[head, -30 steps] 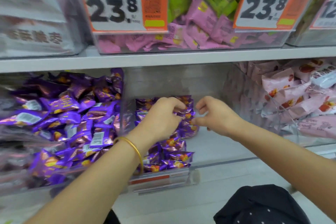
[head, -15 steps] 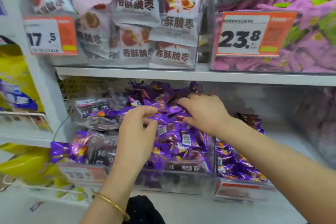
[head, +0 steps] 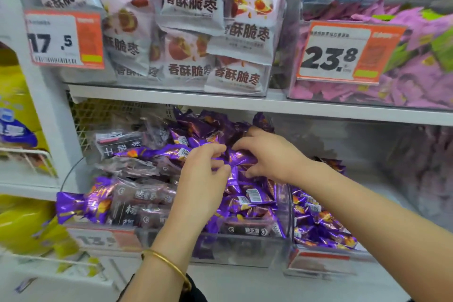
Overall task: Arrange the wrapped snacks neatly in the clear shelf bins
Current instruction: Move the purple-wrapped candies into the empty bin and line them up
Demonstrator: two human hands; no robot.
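A clear shelf bin [head: 242,250] on the lower shelf is heaped with shiny purple wrapped snacks [head: 247,200] mixed with dark brown packets [head: 144,200]. My left hand [head: 203,179], with a gold bangle on its wrist, rests on top of the heap, its fingers curled around a purple snack. My right hand [head: 267,152] sits just right of it, fingers pinching purple wrappers at the top of the pile. A second clear bin [head: 318,261] to the right holds a low row of the same purple snacks [head: 318,223].
The upper shelf [head: 245,104] carries white jujube snack bags [head: 191,32] and a bin of pink wrapped sweets [head: 404,86], with orange price tags [head: 66,39] in front. Yellow bags [head: 17,110] hang at the left. One purple snack [head: 81,206] sticks out at the bin's left.
The view swung left from the right-hand bin to the heaped bin. Both hands moved onto its pile, and since half a second ago they have drawn closer together on the purple wrappers.
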